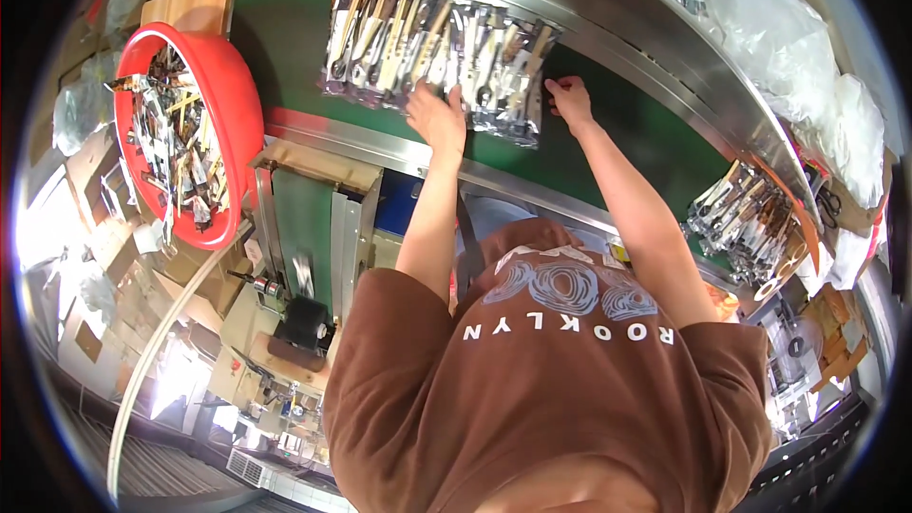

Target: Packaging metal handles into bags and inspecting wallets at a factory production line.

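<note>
Packets [439,52] lay fore-aft, far ends leaning right, on green belt [655,138] near red tub [236,100] (left hand [438,122] unclenched, right hand [572,103] grip unclear).

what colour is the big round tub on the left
The tub is red, seen best in the head view.

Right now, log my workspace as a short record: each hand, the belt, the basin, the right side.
Left hand: fingers spread, at the near edge of the row of clear-wrapped cutlery packets
Right hand: by the row's right end; grip unclear
Belt: green conveyor belt, under the row
Basin: red plastic basin, left of the row, holding jumbled packets
Right side: another packet pile
</note>
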Available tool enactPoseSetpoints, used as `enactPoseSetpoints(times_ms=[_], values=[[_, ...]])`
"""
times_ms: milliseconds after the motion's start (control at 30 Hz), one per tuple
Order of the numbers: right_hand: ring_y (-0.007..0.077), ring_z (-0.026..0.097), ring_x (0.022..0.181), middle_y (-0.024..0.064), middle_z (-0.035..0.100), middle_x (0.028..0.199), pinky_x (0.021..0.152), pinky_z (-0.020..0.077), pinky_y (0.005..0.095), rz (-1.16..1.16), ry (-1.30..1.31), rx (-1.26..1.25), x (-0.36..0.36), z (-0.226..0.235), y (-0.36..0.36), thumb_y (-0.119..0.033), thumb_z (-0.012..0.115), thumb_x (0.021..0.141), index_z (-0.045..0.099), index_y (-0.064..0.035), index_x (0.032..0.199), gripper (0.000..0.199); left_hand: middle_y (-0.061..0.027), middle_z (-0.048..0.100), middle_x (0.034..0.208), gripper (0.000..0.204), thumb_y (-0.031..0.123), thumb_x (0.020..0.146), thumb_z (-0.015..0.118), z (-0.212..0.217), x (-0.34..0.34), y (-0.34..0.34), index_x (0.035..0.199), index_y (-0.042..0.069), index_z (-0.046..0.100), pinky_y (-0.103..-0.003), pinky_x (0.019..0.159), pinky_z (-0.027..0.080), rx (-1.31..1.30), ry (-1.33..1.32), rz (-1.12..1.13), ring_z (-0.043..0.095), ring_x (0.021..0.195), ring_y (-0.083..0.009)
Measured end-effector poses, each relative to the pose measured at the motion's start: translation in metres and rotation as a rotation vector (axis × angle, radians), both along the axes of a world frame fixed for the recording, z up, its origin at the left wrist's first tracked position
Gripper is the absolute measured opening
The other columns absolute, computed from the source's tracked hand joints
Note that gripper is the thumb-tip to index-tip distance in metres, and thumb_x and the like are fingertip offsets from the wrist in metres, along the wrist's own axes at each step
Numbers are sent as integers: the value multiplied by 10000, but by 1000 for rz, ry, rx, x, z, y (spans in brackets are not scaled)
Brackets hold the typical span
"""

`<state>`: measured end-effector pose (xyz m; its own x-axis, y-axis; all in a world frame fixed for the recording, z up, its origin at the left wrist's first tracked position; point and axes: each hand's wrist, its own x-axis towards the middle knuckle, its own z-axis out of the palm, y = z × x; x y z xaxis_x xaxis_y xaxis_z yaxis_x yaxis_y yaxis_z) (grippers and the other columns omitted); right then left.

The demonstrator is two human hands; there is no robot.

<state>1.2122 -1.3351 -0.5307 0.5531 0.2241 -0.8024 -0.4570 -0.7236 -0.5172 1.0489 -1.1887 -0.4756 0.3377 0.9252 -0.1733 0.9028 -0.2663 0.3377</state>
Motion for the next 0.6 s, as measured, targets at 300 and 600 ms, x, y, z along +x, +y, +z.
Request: enactPoseSetpoints(times_ms=[300, 600], values=[[318, 526, 917, 201, 539, 991, 741, 445, 431, -118, -383, -503, 23, -26, -117, -612, 576, 693, 470, 9, 1076, 738, -149, 585, 936, 220, 160, 754, 581, 15, 38, -16, 946, 54, 566, -440, 776, 414, -173, -248, -245, 517, 941, -336], [446, 333, 1174, 320, 348, 1260, 995, 252, 468, -167, -521, -674, 36, -2, -192, -771, 473, 639, 275, -20, 1339, 1045, -218, 365, 1271, 782, 378, 707, 650, -40, 16, 141, 1256, -46, 289, -477, 938, 333, 182, 147, -153, 359, 1139, -372]])
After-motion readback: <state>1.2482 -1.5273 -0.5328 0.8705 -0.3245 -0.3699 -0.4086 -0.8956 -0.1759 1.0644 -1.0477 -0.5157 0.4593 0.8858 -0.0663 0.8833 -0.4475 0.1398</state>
